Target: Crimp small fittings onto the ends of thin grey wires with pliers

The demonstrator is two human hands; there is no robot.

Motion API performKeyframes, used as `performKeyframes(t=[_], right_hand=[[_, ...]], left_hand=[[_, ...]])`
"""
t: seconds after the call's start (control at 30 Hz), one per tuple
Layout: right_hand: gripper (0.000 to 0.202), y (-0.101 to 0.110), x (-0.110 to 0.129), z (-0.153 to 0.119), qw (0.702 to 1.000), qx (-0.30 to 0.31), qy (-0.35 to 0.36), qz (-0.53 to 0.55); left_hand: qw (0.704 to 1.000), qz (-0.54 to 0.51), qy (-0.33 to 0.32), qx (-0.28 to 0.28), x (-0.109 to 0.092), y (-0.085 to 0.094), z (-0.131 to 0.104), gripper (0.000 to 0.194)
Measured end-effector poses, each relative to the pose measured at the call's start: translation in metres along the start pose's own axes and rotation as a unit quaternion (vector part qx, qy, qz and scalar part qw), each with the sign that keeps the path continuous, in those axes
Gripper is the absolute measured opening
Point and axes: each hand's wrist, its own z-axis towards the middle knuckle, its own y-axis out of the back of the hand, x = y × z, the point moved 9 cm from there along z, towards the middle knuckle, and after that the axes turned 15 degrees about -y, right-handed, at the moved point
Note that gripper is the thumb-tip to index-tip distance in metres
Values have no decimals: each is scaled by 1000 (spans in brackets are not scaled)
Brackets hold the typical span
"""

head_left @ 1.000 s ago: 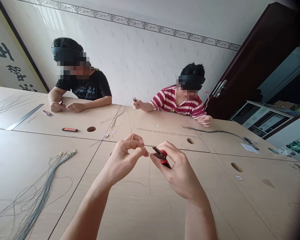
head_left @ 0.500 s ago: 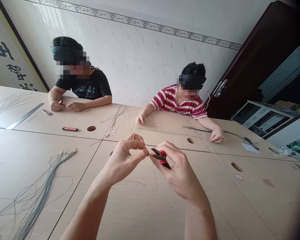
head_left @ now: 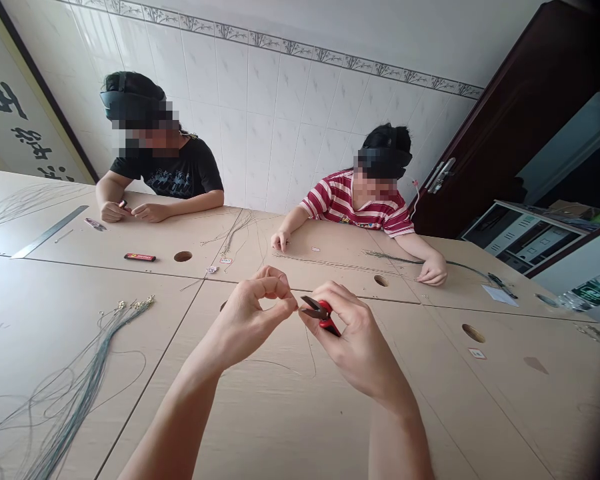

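My right hand (head_left: 347, 337) is wrapped round red-handled pliers (head_left: 325, 313), whose dark jaws stand apart and point up and left. Left of them, my left hand (head_left: 253, 317) is closed in a pinch, thumb against forefinger. The tips of both hands nearly meet, and a thin cord (head_left: 311, 350) hangs down beneath them onto the table. What sits between the left fingertips is too small to make out. On the left of the table (head_left: 280, 427) lies a bundle of grey-green cords (head_left: 93, 380) with small pale ends.
Across the table sit a person in a black shirt (head_left: 185, 170) and a person in a striped shirt (head_left: 347, 200). A metal ruler (head_left: 50, 231), a red and black box cutter (head_left: 140, 257), a cord strand (head_left: 410, 257) and a plastic bottle (head_left: 590, 291) lie around. Round holes (head_left: 473, 333) pierce the tabletop.
Both my hands have stayed nearly in place. The pliers have tilted very slightly, and the tiny gap between the fingertips looks a little different.
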Motion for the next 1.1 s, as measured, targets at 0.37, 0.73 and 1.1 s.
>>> performKeyframes(t=[0.37,0.73,1.1], right_hand=[[24,0,1,-2,1000,10,18,-22],[22,4,-9,3,997,10,-37,66],[22,21,-20,3,991,-48,-48,117]], left_hand=[[999,26,-31,9,-9,-2,0,13],[998,-8,64,-18,10,6,-1,31],[985,-121,36,115,13,-31,0,26]])
